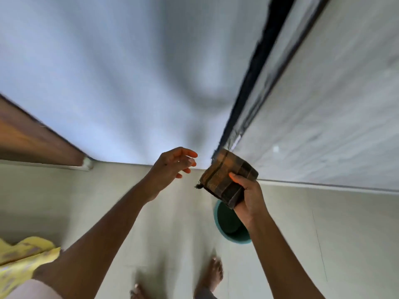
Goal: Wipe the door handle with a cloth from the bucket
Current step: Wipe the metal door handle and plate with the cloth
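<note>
Head view: a folded brown cloth (pixel 226 178) is gripped in the right hand (pixel 248 199), held above the teal bucket (pixel 232 228) on the floor (pixel 172 212). The left hand (pixel 170 169) is raised beside the cloth, fingers loosely spread, nothing held. The frame is blurred; no door handle can be made out.

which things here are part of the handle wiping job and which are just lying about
Part of the job:
- folded brown cloth, gripped in the right hand
- green bucket on the floor below that hand
- left hand, open and empty

Just there:
- yellow fabric at lower left
- brown wooden panel at left

No door handle is visible.
</note>
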